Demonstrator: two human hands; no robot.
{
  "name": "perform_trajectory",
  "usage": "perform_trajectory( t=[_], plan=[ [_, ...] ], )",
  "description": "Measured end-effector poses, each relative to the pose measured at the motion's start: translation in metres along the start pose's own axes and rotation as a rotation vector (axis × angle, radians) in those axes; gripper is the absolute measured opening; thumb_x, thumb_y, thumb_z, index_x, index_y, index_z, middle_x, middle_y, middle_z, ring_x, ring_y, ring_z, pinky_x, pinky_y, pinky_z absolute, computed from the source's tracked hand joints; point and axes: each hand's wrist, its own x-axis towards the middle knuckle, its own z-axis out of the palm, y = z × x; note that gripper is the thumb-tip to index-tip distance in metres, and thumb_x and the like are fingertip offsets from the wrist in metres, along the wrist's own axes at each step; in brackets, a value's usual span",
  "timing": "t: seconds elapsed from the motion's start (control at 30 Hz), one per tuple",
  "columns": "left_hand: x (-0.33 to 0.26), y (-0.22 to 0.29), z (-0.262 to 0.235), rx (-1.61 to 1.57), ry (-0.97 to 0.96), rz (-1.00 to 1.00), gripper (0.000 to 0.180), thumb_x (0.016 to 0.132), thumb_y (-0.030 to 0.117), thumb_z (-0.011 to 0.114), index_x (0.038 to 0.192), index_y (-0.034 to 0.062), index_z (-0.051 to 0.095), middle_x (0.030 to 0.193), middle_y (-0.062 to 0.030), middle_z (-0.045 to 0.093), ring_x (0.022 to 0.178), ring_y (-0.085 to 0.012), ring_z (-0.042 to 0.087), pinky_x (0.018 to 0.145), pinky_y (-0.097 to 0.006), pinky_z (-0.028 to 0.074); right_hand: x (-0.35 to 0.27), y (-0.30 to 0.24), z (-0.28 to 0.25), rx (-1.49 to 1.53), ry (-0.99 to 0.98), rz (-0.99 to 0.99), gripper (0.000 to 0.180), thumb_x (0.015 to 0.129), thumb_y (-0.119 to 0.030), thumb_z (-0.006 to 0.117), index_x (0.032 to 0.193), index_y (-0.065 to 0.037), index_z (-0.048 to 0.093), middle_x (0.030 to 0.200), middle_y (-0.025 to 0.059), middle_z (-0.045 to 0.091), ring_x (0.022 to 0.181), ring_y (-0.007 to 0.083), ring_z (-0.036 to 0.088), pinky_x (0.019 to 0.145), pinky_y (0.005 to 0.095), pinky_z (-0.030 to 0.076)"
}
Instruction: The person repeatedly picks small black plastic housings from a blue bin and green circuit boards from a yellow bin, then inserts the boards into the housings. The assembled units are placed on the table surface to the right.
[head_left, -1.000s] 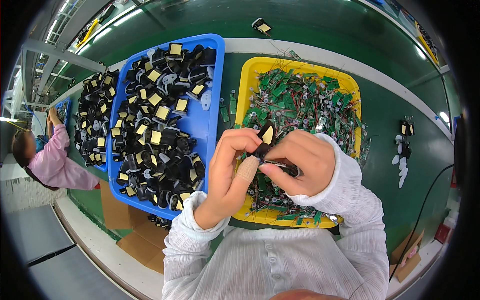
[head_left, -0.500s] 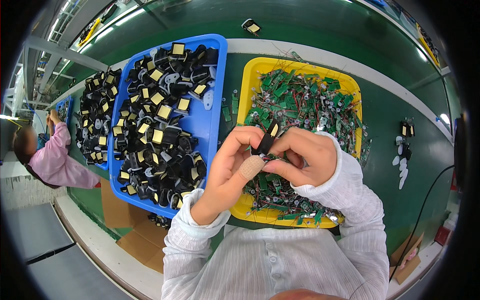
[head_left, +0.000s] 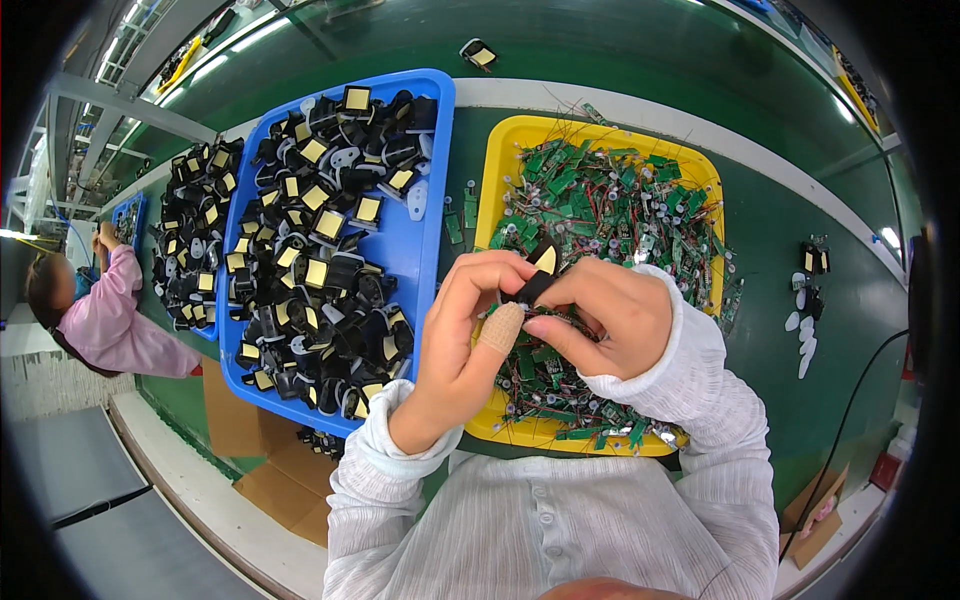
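Observation:
Above the near part of the yellow tray [head_left: 490, 190], both of my hands are closed on one small black plastic housing [head_left: 537, 287] with a pale yellow pad. My left hand [head_left: 460, 335], its thumb wrapped in a beige bandage, grips the housing from the left. From the right, my right hand [head_left: 610, 315] pinches close to its lower end; what lies between those fingertips is mostly hidden. Green circuit boards [head_left: 640, 195] with red and black wires fill the tray beneath.
A blue tray [head_left: 400, 255] on the left holds many similar black housings [head_left: 325, 220]. Another black part [head_left: 478, 52] lies on the green belt at the back. White pieces [head_left: 806, 345] and dark parts sit at right. A person in pink [head_left: 115, 310] works at far left.
The housing has turned and tilted slightly between my fingers, and my left thumb has become more upright. On the back belt, the lone black part has shifted left.

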Motion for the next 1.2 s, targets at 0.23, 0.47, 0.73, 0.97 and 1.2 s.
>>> perform_trajectory(
  t=[0.23, 0.47, 0.73, 0.97, 1.2],
  plan=[
    [-0.001, 0.003, 0.000, -0.018, -0.017, -0.032, 0.022, 0.082, 0.005, 0.046, 0.103, -0.0018, 0.043, 0.111, -0.0141, 0.044, 0.100, -0.0178, 0.046, 0.090, -0.032, 0.035, 0.001, -0.004, -0.003, 0.014, -0.006, 0.016, 0.012, 0.069, -0.005, 0.068, 0.077, -0.004, 0.059, 0.063, 0.0053, 0.051, 0.045, 0.0148, 0.047, 0.041, 0.0262, 0.034],
    [0.000, 0.003, -0.001, -0.020, -0.003, 0.000, 0.022, 0.079, 0.003, 0.054, 0.100, -0.0022, 0.047, 0.109, -0.0142, 0.045, 0.101, -0.0191, 0.048, 0.087, -0.031, 0.039, 0.000, -0.003, -0.003, 0.003, -0.008, -0.004, 0.012, 0.067, -0.004, 0.067, 0.075, -0.004, 0.058, 0.063, 0.0049, 0.050, 0.045, 0.0155, 0.048, 0.040, 0.0267, 0.035],
    [0.001, 0.001, 0.001, 0.029, 0.004, 0.051, 0.018, 0.079, -0.004, 0.051, 0.096, -0.0026, 0.047, 0.108, -0.0148, 0.046, 0.106, -0.0219, 0.047, 0.087, -0.031, 0.040, -0.001, -0.002, -0.003, -0.036, -0.020, -0.041, 0.012, 0.065, -0.005, 0.067, 0.072, -0.005, 0.058, 0.062, 0.0062, 0.051, 0.048, 0.0202, 0.051, 0.042, 0.0287, 0.038],
    [-0.003, 0.000, 0.002, 0.069, -0.016, 0.056, 0.019, 0.081, -0.004, 0.046, 0.100, -0.0021, 0.043, 0.107, -0.0145, 0.042, 0.099, -0.0195, 0.045, 0.087, -0.029, 0.037, 0.001, -0.002, -0.003, -0.014, -0.026, -0.034, 0.013, 0.067, -0.007, 0.068, 0.074, -0.004, 0.058, 0.064, 0.0065, 0.052, 0.050, 0.0203, 0.052, 0.043, 0.0287, 0.039],
    [-0.006, -0.007, 0.001, -0.165, 0.031, -0.039, 0.018, 0.087, 0.012, 0.042, 0.101, 0.0007, 0.039, 0.105, -0.0110, 0.042, 0.104, -0.0216, 0.045, 0.092, -0.035, 0.034, 0.002, -0.008, -0.004, 0.063, -0.117, 0.009, 0.021, 0.071, -0.011, 0.069, 0.087, -0.004, 0.057, 0.066, 0.0065, 0.054, 0.049, 0.0176, 0.052, 0.045, 0.0264, 0.040]
  ],
)
